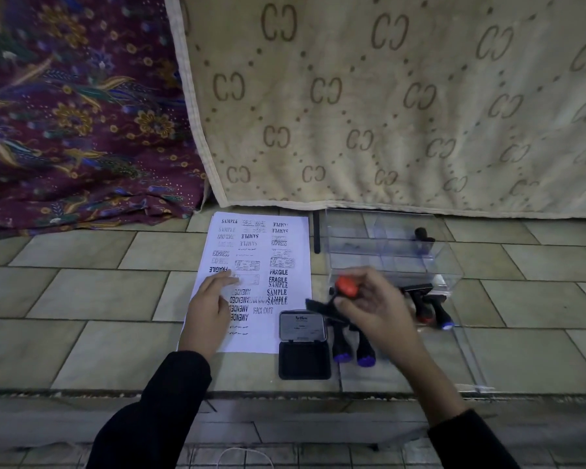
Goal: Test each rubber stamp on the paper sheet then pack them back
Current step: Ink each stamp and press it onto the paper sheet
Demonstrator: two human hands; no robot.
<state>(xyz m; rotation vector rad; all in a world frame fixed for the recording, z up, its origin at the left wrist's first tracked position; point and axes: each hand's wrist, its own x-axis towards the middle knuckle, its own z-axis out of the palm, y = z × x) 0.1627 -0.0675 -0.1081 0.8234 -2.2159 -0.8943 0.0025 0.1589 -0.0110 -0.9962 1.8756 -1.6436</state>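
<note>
A white paper sheet point(286, 231) covered with black stamp prints lies on the tiled floor. My left hand point(208, 308) rests flat on its lower left part, fingers straight. My right hand point(374, 304) grips a black rubber stamp with a red knob point(345, 288), held tilted in the air just above the open black ink pad point(304, 346). Two black stamps with blue knobs point(352, 350) lie right of the pad, partly under my hand. More stamps point(432, 313) lie further right. One stamp point(424, 239) stands inside the clear plastic box point(369, 252).
A beige patterned blanket point(386, 103) and a purple floral cloth point(75, 113) hang behind the paper. The box's clear lid point(467, 353) lies on the floor under the loose stamps. A step edge point(285, 396) runs across in front of me.
</note>
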